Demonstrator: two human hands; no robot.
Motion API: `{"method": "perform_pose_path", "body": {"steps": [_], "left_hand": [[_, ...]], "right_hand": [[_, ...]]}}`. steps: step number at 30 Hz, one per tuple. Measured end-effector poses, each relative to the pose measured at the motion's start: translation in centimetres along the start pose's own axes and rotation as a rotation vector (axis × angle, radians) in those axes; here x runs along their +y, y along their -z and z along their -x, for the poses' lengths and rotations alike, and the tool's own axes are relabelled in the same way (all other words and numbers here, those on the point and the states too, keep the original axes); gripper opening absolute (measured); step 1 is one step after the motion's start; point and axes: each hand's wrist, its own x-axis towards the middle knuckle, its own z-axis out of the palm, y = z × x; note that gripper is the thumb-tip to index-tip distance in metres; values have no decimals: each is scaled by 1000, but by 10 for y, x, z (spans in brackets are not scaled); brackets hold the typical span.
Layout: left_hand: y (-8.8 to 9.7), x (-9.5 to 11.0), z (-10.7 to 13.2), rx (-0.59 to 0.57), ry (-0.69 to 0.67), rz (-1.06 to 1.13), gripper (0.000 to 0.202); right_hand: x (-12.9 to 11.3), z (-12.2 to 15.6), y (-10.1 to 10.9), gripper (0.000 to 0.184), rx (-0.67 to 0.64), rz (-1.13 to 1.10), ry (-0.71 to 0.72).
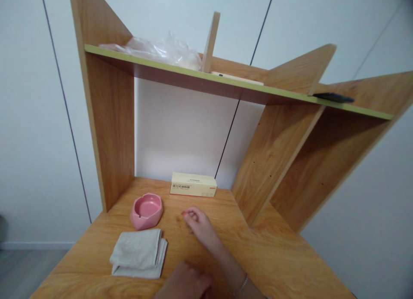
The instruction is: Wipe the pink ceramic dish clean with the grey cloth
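My right hand (197,223) reaches forward over the wooden desk top (277,256), its fingers curled together with the tips down near the wood. I see nothing in them. It lies just right of a pink ashtray (146,210) and in front of a cream box (193,184) that stands against the back wall. At the picture's bottom edge my left hand (183,285) rests on the desk with its fingers curled in, beside a folded grey cloth (139,258). A thin bracelet (242,285) sits on my right wrist.
The desk has upright wooden side panels (111,127) left and right of the bay. An upper shelf (226,81) carries a crumpled clear plastic bag (161,49), a flat pale item and a dark flat object (334,97) at the right.
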Motion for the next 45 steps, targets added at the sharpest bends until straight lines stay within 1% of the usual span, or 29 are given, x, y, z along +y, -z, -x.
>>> {"method": "perform_pose_path", "body": {"steps": [1, 2, 4, 6, 8, 11, 14, 18, 23, 25, 26, 27, 30, 31, 33, 35, 37, 39, 43, 45], "left_hand": [[6, -1, -7, -28, -16, -108, 4], [11, -1, -11, -27, -32, -202, 8], [18, 3, -12, -18, -63, -315, 14], [23, 9, -7, 20, -72, -341, 21], [28, 18, -2, 77, -52, -354, 28], [35, 30, 2, 168, -5, -309, 33], [40, 34, 1, 230, 8, -221, 39], [39, 32, 1, 249, 26, -178, 38], [39, 33, 4, 252, 46, -96, 39], [38, 31, 2, 261, 62, 45, 37], [36, 29, 0, 260, 69, 161, 35], [34, 26, -3, 250, 76, 309, 31], [28, 15, -10, 175, 103, 822, 17], [28, 13, -11, 138, 123, 974, 19], [30, 12, -11, 138, 167, 1240, 26], [35, 15, -9, 140, 178, 1440, 31], [41, 18, -7, 148, 170, 1567, 35], [46, 19, -6, 146, 156, 1641, 38], [51, 15, -6, 110, 92, 1737, 46], [52, 14, -6, 111, 60, 1770, 48]], "right_hand": [[14, 1, 12, 30, 6, -150, -45], [27, 4, 22, 34, 10, -292, -76], [48, 14, 36, 38, -19, -553, -101], [63, 26, 44, 36, -6, -743, -107], [70, 35, 47, 35, 7, -855, -111], [71, 40, 48, 37, -18, -932, -121], [69, 39, 49, 39, -26, -966, -128], [69, 39, 49, 38, -30, -983, -138], [66, 41, 47, 39, -71, -995, -129], [65, 42, 47, 39, -84, -999, -129], [65, 41, 47, 39, -85, -1001, -130], [65, 41, 47, 39, -84, -1001, -131], [66, 41, 48, 40, -70, -1001, -132], [67, 40, 49, 41, -66, -1002, -132], [69, 39, 49, 42, -59, -1009, -132], [71, 39, 50, 43, -58, -1020, -128], [71, 38, 50, 42, -63, -1030, -125], [71, 38, 50, 41, -71, -1039, -125], [69, 39, 50, 40, -76, -1064, -125], [68, 39, 51, 40, -77, -1078, -124]]}}
